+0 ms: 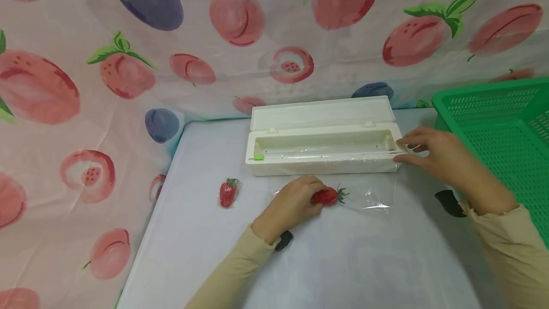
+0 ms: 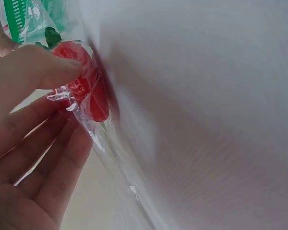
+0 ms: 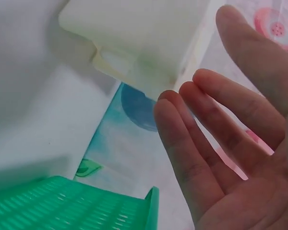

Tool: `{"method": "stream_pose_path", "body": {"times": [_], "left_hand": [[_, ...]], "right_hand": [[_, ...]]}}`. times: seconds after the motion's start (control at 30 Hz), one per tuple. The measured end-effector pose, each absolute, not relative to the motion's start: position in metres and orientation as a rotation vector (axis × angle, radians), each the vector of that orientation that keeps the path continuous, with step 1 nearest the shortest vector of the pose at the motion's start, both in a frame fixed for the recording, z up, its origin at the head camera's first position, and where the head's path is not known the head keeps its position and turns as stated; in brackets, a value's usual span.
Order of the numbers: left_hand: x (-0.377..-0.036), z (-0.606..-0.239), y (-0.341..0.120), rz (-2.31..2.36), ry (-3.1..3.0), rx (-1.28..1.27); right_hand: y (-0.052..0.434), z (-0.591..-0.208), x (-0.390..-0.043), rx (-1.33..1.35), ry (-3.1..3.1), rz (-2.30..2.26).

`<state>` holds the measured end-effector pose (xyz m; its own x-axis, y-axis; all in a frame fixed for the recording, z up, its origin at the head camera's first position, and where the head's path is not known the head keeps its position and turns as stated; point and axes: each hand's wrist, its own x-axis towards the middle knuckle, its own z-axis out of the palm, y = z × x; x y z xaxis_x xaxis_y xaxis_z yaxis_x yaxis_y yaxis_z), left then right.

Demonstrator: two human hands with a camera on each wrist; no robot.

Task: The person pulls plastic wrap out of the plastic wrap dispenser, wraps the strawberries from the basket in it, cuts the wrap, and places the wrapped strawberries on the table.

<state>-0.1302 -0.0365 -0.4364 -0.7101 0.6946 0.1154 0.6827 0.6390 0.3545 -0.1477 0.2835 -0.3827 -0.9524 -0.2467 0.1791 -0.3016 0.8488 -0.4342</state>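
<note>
A white cling film dispenser box (image 1: 323,166) stands with its lid (image 1: 321,113) raised, and a small green slider (image 1: 259,157) sits at the left of its front rim. Clear film (image 1: 377,192) hangs from the box onto the table. My left hand (image 1: 293,204) pinches a red strawberry (image 1: 327,196) between thumb and fingers, and film covers it in the left wrist view. My right hand (image 1: 442,161) is at the box's right end, fingers apart and loosely bent, holding nothing; whether the fingertips touch the box I cannot tell. Another strawberry (image 1: 228,193), wrapped in film, lies to the left.
A green basket (image 1: 476,90) stands on the right, close to my right forearm. Behind the white table (image 1: 180,252) hangs a fruit-printed cloth (image 1: 188,89), which also covers the left side. Dark bands (image 1: 449,203) show at both wrists.
</note>
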Motion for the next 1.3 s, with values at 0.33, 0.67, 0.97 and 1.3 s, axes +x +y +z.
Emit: {"method": "stream_pose_path", "body": {"times": [0.33, 0.67, 0.97, 1.3], "left_hand": [[-0.131, -0.434, -0.038, 0.617, 2.784, 1.218], [-0.13, -0.435, -0.038, 0.606, 2.756, 1.229], [-0.128, -0.435, -0.038, 0.636, 2.737, 1.238], [-0.128, -0.434, -0.037, 0.691, 2.69, 1.227]], "right_hand": [[0.258, -0.369, -0.133, 0.597, -2.838, 0.643], [0.211, -0.39, -0.116, 0.949, -2.78, 0.696], [0.189, -0.426, -0.108, 1.074, -2.82, 0.705], [0.179, -0.435, -0.106, 0.987, -2.82, 0.693]]}}
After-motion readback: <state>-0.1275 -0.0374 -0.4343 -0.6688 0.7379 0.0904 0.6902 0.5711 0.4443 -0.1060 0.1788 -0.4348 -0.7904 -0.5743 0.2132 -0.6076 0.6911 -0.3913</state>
